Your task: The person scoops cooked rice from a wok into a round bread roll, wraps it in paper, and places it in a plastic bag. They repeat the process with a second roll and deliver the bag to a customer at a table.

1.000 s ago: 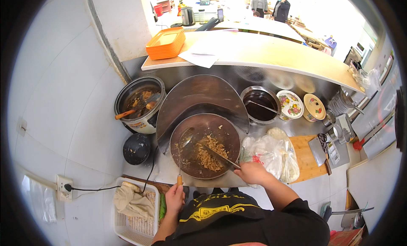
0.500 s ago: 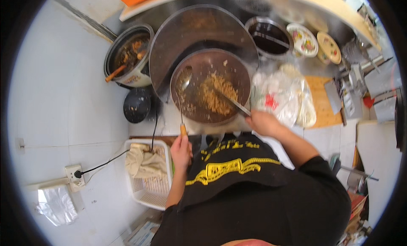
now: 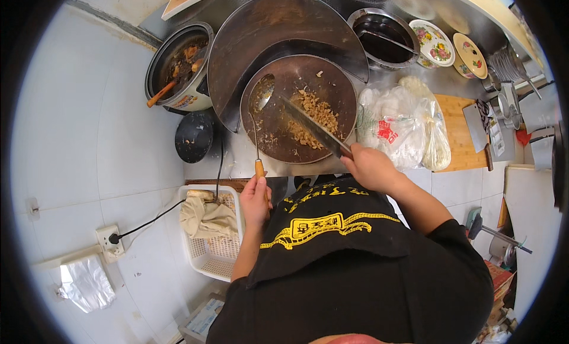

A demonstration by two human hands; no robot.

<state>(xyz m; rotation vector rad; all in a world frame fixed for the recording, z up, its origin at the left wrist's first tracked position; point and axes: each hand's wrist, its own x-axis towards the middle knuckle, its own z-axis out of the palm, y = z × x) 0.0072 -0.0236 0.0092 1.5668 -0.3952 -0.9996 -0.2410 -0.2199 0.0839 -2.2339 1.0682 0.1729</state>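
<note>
My left hand [image 3: 256,203] grips the wooden handle of a long metal spoon [image 3: 255,130], whose bowl rests over the left part of a round brown chopping board [image 3: 302,70]. In my right hand [image 3: 370,166] is a cleaver [image 3: 317,127], its dark blade slanting across the board toward the spoon's bowl. Chopped, light-brown meat [image 3: 320,110] lies in a loose heap, mostly on the far right side of the blade. Part of the heap is hidden under the blade. Small scraps are scattered over the board.
A curved metal guard [image 3: 284,24] stands behind the board. To the left are a cooker pot [image 3: 181,104] of food and a black bowl [image 3: 194,137]. Plastic bags [image 3: 394,127], a wooden board [image 3: 453,136] and a pot of dark liquid [image 3: 385,41] are right. A white basket [image 3: 213,267] sits below.
The cleaver's tip has moved from within the meat heap to its left, nearer the spoon, and more of its blade shows. The whole view has shifted slightly. Both hands keep their grips.
</note>
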